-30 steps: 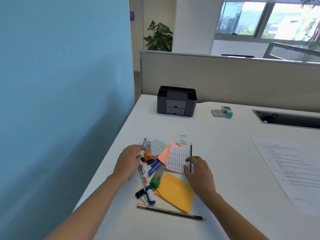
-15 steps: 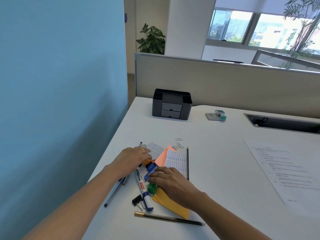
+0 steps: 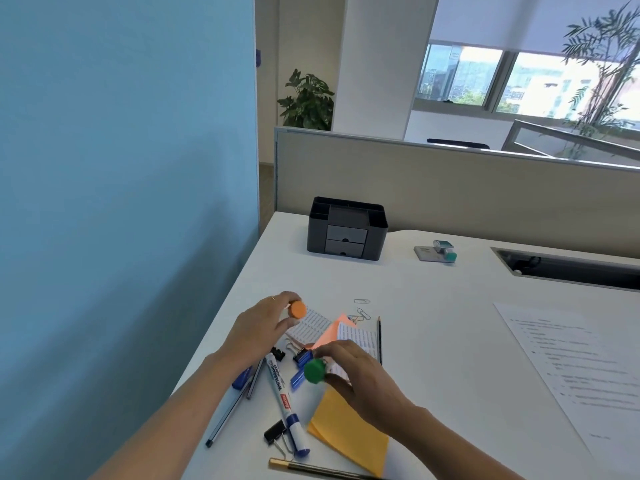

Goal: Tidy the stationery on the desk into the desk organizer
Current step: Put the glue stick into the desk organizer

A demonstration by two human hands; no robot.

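Observation:
My left hand (image 3: 258,329) grips an orange-capped marker (image 3: 298,310), lifted above the pile with its cap end toward me. My right hand (image 3: 356,379) grips a green-capped marker (image 3: 315,371) the same way. Below them on the white desk (image 3: 433,341) lie a whiteboard marker (image 3: 285,400), blue caps (image 3: 300,375), black binder clips (image 3: 275,435), a thin pencil (image 3: 379,337), a gold-tipped pen (image 3: 311,469), paper clips (image 3: 362,311), label sheets (image 3: 356,341) and an orange-yellow note pad (image 3: 346,434). The black desk organizer (image 3: 347,233) with two drawers stands at the back.
A small white and green stamp-like device (image 3: 437,252) sits right of the organizer. A printed sheet (image 3: 581,368) lies at the right. A cable slot (image 3: 568,268) is cut into the desk at the back right. A blue partition (image 3: 121,202) runs along the left edge.
Both hands have lifted from the pile: the left raised the orange-capped marker, the right picked up the green-capped one. More of the pens and clips underneath is exposed.

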